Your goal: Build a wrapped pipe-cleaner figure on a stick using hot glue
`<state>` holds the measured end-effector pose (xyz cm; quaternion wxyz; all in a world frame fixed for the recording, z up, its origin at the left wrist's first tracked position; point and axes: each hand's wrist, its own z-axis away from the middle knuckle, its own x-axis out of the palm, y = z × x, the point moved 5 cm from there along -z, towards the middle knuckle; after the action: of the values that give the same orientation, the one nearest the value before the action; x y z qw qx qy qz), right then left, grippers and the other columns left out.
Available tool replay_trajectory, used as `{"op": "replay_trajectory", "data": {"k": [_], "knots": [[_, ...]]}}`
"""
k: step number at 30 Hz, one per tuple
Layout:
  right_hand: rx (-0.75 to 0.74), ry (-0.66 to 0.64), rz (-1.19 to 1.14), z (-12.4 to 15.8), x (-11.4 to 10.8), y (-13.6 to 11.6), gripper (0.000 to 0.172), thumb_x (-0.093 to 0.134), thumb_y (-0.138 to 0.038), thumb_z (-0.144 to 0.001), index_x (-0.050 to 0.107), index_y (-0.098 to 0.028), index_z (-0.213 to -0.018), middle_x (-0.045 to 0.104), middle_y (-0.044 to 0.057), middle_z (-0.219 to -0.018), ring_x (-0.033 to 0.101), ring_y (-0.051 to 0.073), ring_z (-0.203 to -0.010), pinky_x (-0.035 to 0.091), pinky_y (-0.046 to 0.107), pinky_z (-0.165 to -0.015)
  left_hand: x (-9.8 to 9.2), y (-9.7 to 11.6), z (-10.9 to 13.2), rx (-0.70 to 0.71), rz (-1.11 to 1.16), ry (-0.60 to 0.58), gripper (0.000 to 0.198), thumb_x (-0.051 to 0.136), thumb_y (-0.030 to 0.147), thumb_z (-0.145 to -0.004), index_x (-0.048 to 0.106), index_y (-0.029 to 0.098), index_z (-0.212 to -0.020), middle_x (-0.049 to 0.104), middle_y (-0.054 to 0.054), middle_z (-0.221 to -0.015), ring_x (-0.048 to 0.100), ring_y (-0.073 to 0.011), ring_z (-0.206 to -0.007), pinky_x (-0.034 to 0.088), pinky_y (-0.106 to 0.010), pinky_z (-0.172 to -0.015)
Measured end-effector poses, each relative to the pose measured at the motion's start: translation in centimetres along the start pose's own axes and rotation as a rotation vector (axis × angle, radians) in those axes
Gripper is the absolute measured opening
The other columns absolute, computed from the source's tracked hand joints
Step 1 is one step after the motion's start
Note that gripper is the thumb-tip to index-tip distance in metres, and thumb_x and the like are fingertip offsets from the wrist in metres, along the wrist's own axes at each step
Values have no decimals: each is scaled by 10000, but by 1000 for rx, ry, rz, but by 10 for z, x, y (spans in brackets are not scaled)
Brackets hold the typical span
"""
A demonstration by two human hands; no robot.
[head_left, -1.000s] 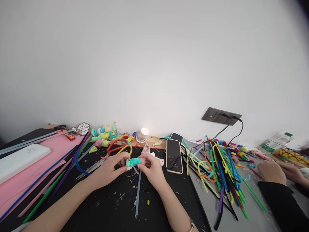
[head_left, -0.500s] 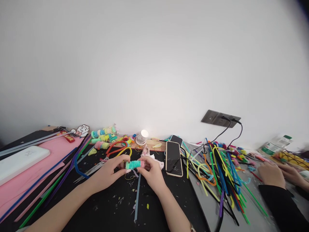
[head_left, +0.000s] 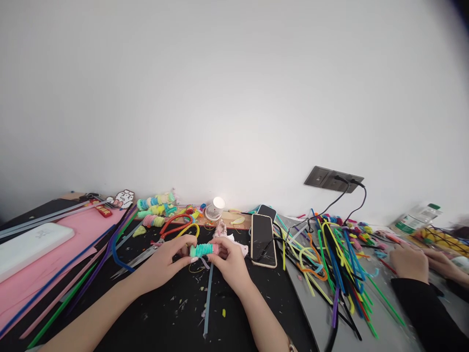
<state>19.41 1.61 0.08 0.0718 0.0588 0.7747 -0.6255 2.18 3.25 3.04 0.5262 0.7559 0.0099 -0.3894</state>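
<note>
Both of my hands hold a small coil of teal pipe cleaner (head_left: 202, 250) with a pink end, low over the black table top (head_left: 164, 313). My left hand (head_left: 166, 261) pinches its left end with closed fingers. My right hand (head_left: 229, 261) grips its right, pink end. A grey pipe cleaner (head_left: 208, 298) runs from under the coil toward me. Scissors (head_left: 137, 256) lie just left of my left hand.
A phone (head_left: 263, 233) lies right of my hands, a second one behind it. A heap of coloured pipe cleaners (head_left: 340, 264) covers the grey board to the right. Another person's hands (head_left: 410, 261) work at far right. Pink sheets (head_left: 54, 259) and finished coils (head_left: 156, 205) lie left.
My hands and the coil have barely shifted; the view has dipped slightly. The other person's hands at the right have moved a little.
</note>
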Motion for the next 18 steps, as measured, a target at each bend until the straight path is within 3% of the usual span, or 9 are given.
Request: {"op": "replay_trajectory", "data": {"k": [18], "knots": [[-1, 3, 13, -1, 0, 3, 234, 695, -142, -696, 663, -196, -922, 659, 3, -813, 625, 164, -710, 507, 289, -685, 2, -4, 1, 10, 11, 5, 159, 522, 320, -891, 528, 211, -1007, 521, 20, -794, 528, -177, -750, 449, -295, -753]]}}
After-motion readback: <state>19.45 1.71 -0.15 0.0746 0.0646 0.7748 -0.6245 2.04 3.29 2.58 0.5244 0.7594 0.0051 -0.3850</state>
